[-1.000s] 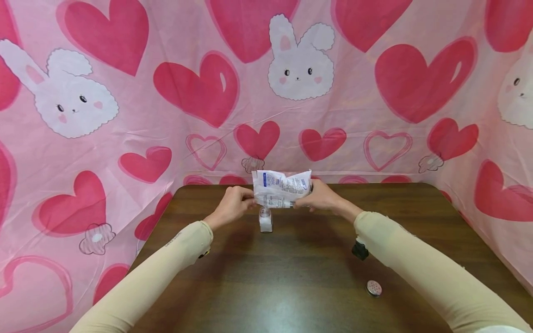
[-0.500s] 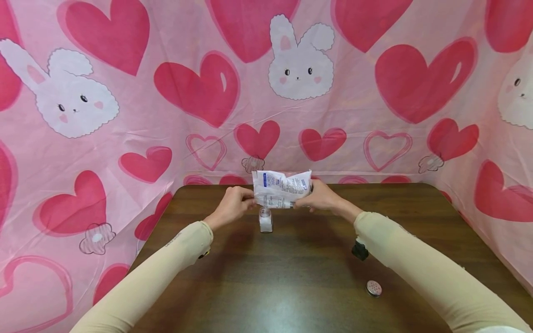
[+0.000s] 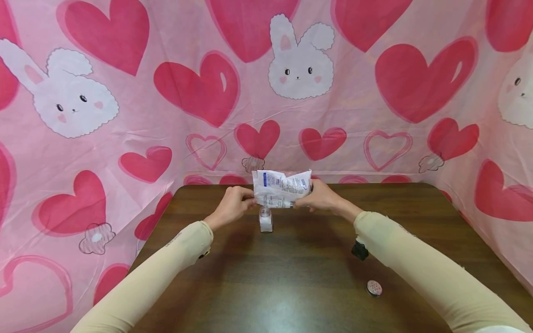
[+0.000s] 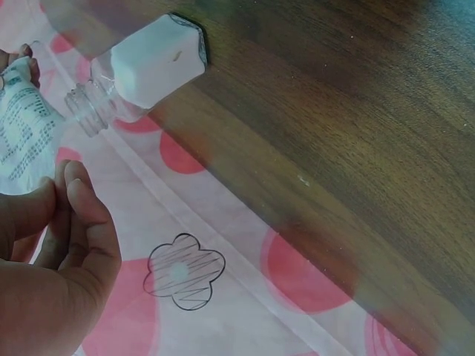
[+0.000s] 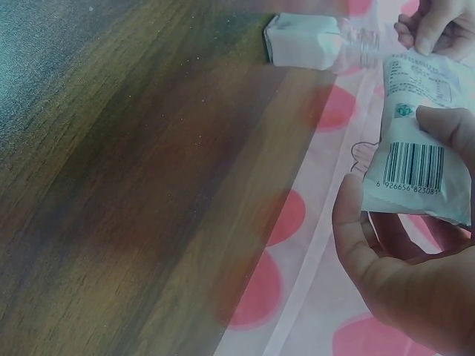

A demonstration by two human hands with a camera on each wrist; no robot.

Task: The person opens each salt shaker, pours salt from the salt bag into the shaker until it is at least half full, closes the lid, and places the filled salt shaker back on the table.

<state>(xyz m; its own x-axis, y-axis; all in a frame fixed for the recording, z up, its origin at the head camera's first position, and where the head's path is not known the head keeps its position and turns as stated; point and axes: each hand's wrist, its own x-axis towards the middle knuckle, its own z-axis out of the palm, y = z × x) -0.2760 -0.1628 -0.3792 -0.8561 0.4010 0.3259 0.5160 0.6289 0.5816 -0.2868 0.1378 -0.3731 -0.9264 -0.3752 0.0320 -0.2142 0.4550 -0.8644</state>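
Note:
A white printed packet (image 3: 280, 188) is held sideways above the table, its left end low over the mouth of a small clear jar (image 3: 266, 224). The jar stands upright without a lid, and white contents fill most of its body (image 4: 157, 63). My left hand (image 3: 233, 204) pinches the packet's lower left corner, thumb against fingertips, beside the jar's neck. Around the packet's right end curls my right hand (image 3: 321, 196), with the thumb on the printed face near the barcode (image 5: 413, 166). The packet's opening is hidden.
A round lid with several holes (image 3: 374, 288) lies on the brown wooden table (image 3: 266, 282), near the right forearm. White specks dot the tabletop around the jar. A pink cloth with hearts and rabbits (image 3: 350, 101) hangs behind and along both sides.

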